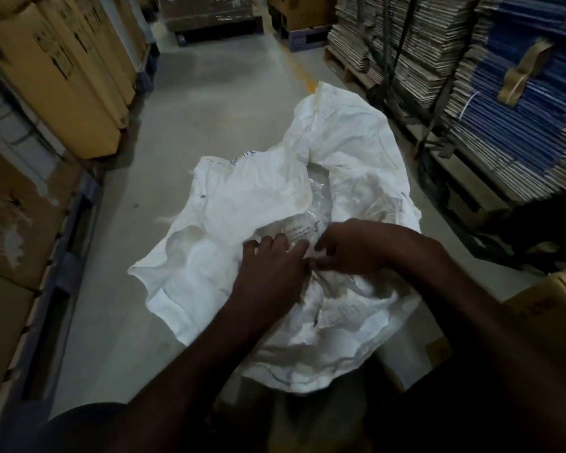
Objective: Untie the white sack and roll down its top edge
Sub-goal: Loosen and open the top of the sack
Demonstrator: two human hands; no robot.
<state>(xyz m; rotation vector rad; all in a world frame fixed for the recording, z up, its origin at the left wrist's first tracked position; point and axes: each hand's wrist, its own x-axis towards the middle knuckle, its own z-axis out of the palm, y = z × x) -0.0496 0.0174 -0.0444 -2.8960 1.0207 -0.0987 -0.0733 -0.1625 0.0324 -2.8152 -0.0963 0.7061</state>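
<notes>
The white woven sack (258, 191) stands on the floor in front of me, its mouth open and its top flaps spread outward in crumpled folds. Inside the opening lies a clear plastic liner (294, 228) with small print on it. My left hand (268, 273) sits on the near part of the liner with its fingers bent down onto the plastic. Just to its right, my right hand (350, 246) pinches the gathered liner with curled fingers, and the two hands nearly touch. What lies under the hands is hidden.
Tall cardboard boxes (62, 76) on blue pallets line the left side. Stacks of flattened cardboard (471, 93) on wooden pallets stand on the right. A brown box (556, 305) is close on my right. Bare grey floor (216, 103) stretches ahead of the sack.
</notes>
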